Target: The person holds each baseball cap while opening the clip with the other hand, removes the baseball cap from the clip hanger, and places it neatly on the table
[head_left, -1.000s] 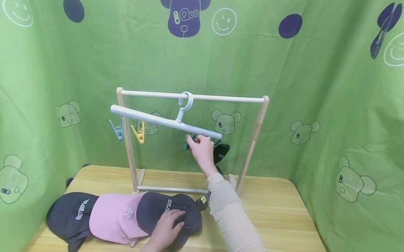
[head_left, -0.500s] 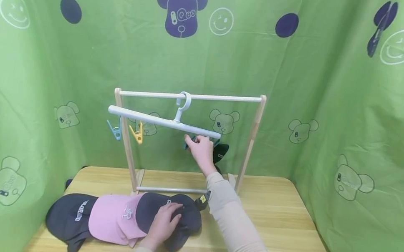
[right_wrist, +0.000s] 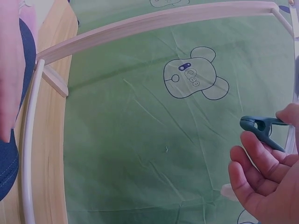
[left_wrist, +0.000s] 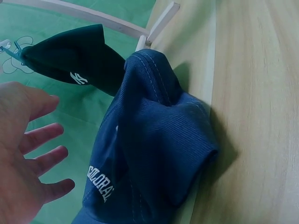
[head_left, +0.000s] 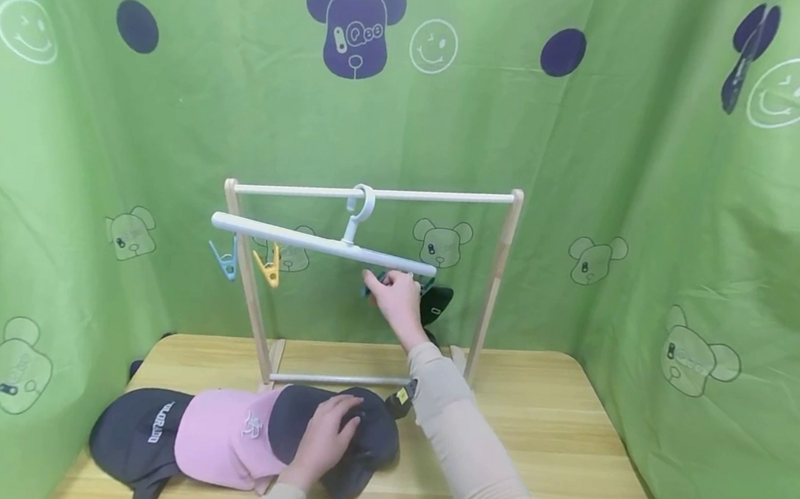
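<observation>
My right hand pinches a dark teal clip under the low right end of a tilted white hanger. Thumb and fingers are on the clip's handles. My left hand hovers over the rightmost dark blue cap, fingers spread and relaxed, a gap showing between them and the cap in the left wrist view. A pink cap and another dark cap overlap in a row to its left. A dark green cap hangs from a clip at the hanger's right end, partly behind my right hand.
The hanger hooks over the top bar of a wooden rack on the wood-grain table. A blue clip and a yellow clip dangle from its left half. Green printed cloth surrounds the table on the back and sides.
My left hand has shifted slightly up and left over the dark cap, now covering its lettering in the head view. The right hand stays at the clip.
</observation>
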The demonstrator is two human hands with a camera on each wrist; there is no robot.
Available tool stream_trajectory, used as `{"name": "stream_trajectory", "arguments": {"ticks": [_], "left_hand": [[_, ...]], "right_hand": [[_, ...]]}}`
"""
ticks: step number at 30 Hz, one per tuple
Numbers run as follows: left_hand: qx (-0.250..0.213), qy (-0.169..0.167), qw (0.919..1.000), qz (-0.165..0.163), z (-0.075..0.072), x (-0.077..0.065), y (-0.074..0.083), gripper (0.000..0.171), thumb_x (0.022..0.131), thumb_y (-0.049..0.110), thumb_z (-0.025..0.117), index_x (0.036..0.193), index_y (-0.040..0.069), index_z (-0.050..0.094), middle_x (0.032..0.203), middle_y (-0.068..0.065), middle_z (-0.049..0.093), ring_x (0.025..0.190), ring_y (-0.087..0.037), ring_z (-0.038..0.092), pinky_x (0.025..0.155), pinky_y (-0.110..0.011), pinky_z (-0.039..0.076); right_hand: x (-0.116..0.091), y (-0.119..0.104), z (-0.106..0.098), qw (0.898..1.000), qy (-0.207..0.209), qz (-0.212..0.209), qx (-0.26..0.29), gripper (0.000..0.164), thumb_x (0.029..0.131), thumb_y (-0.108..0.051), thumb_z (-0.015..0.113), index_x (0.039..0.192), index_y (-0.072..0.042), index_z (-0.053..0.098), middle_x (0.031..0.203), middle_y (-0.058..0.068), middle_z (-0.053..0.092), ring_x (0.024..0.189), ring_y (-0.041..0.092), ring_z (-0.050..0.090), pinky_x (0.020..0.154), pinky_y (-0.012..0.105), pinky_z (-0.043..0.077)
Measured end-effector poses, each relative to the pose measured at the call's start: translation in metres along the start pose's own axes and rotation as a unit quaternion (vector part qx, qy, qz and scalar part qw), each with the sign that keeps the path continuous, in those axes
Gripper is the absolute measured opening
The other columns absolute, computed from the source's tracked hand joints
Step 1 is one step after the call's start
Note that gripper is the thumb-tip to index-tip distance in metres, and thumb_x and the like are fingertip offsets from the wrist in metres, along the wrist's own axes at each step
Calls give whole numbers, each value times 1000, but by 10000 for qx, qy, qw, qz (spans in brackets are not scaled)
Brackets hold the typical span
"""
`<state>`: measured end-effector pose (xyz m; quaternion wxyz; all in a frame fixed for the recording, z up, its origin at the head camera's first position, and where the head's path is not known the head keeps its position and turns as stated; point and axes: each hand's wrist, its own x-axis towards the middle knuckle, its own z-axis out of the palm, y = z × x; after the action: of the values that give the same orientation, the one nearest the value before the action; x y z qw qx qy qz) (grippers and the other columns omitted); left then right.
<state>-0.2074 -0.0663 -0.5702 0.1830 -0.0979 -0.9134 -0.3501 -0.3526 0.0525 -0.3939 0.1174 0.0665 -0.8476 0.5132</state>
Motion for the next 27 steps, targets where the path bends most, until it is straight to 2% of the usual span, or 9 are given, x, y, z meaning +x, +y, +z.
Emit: {"name": "stream_trajectory", "arguments": {"ticks": [5,10,17,27], "left_hand": [[-20,179,9998,66,-2,4,1,32,88,11,67,120,9,67,123,-15,66,114,-37,60,99,-54,48],[41,356,9993,77,-4,12,0,32,88,9,67,120,11,67,122,-14,66,112,-36,61,98,-53,49],[-5,351,9994,-5,-10,24,3,32,90,12,65,122,11,65,124,-15,65,116,-36,60,101,-52,47],[-158,330,9992,-151,-16,34,7,34,92,14,63,126,14,64,128,-11,64,121,-33,58,105,-50,45]], "right_hand": [[0,0,0,10000,-55,44,25,42,86,-44,68,62,-13,55,67,9,72,58,17,64,49,23,38],[0,0,-1,10000,-83,40,9,39,86,-43,69,66,-11,58,69,9,72,61,18,66,52,23,40],[1,2,-1,9998,-45,-2,-180,36,86,-41,70,73,-7,64,71,8,72,69,20,63,60,23,41],[1,4,-3,9995,7,-235,-228,29,87,-35,69,89,-6,72,77,8,72,65,17,62,59,22,47]]}}
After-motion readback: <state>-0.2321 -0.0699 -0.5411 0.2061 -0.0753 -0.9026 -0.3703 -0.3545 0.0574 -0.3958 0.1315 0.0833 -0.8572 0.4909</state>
